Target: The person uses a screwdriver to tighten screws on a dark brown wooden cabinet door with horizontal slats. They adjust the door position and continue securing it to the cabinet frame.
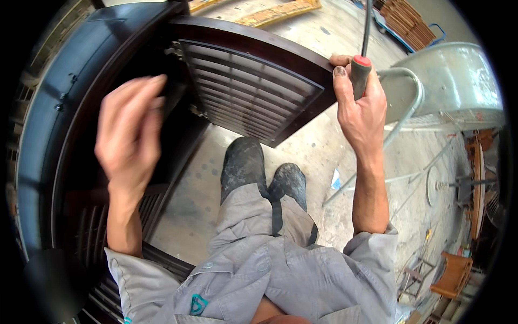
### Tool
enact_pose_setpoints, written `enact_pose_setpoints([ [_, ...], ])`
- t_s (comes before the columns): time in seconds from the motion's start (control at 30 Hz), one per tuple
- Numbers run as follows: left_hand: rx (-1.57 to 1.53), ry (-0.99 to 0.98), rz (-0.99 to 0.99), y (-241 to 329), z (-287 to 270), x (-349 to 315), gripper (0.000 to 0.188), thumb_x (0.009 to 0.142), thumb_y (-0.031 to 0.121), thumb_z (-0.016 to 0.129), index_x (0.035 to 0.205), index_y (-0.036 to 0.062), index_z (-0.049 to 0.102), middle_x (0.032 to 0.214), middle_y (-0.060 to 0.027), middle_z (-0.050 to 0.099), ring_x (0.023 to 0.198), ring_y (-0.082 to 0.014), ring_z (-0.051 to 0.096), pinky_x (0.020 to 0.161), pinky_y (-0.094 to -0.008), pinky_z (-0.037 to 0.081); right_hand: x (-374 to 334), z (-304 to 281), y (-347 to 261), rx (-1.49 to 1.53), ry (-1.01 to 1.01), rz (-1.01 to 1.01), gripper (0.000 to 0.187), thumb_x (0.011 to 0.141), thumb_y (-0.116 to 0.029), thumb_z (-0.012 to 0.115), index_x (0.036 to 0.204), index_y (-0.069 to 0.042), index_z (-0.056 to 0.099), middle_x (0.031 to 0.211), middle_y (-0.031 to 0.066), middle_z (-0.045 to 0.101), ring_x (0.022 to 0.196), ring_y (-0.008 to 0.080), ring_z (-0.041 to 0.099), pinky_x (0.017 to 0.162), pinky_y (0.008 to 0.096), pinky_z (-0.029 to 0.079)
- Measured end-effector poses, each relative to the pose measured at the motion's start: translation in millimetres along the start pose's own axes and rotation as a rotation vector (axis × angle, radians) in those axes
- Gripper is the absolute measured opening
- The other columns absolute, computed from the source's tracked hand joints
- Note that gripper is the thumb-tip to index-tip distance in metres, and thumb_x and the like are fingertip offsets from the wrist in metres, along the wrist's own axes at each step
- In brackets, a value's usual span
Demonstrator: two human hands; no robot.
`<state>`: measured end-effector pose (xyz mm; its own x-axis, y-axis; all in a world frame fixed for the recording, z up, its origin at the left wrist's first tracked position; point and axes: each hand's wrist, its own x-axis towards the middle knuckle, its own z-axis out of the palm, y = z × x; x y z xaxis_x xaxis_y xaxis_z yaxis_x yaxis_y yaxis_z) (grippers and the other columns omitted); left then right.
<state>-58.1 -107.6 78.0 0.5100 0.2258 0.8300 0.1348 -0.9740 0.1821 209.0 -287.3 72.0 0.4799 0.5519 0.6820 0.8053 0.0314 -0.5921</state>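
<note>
My right hand (362, 108) is closed round a screwdriver (360, 78) with a red and dark handle, its metal shaft pointing up and away. The fingers of that hand are at the outer corner of an open louvred cabinet door (253, 89), made of dark wood. My left hand (132, 127) is raised before the dark cabinet opening, blurred by motion; whether it holds anything small does not show. Metal hinges (175, 49) join the door to the cabinet (81, 108), whose glossy dark top reflects light.
A large galvanized metal drum (453, 86) on a tubular frame (415, 97) stands at the right. Further off are a yellow beam (280, 12), stacked wooden pieces (407, 24) on a blue trolley, a fan (492, 202) and a brown chair (452, 275). My boots (243, 164) are on the concrete floor.
</note>
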Motion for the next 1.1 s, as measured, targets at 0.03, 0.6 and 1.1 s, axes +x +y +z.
enact_pose_setpoints([
  [0.03,0.028,-0.043,0.155,-3,23,7,0.035,0.081,-0.002,0.071,0.116,0.0030,0.068,0.115,-0.0139,0.065,0.110,-0.0290,0.061,0.094,-0.0374,0.052,-9,0,-3,0.033,0.056,0.042,0.015,0.093,-0.012,0.061,0.100,0.001,0.059,0.084,0.0084,0.059,0.069,0.0169,0.057,0.066,0.0314,0.046],
  [0.6,0.091,-0.264,0.384,4,121,78,0.082,0.052,0.025,0.088,0.124,0.0030,0.055,0.117,-0.0131,0.056,0.107,-0.0315,0.054,0.096,-0.0431,0.039,-325,129,67,0.527,-0.195,1.329,0.030,0.098,-0.030,0.057,0.111,-0.004,0.050,0.074,0.0051,0.057,0.047,0.0097,0.050,0.041,0.0236,0.039],
  [1.1,0.047,-0.223,0.351,6,130,74,0.082,0.051,0.022,0.088,0.124,0.0042,0.056,0.110,-0.0127,0.056,0.108,-0.0328,0.052,0.098,-0.0430,0.038,-322,152,92,0.634,-0.198,1.370,0.035,0.105,-0.031,0.041,0.124,-0.004,0.053,0.101,0.0043,0.059,0.084,0.0107,0.054,0.071,0.0276,0.047],
])
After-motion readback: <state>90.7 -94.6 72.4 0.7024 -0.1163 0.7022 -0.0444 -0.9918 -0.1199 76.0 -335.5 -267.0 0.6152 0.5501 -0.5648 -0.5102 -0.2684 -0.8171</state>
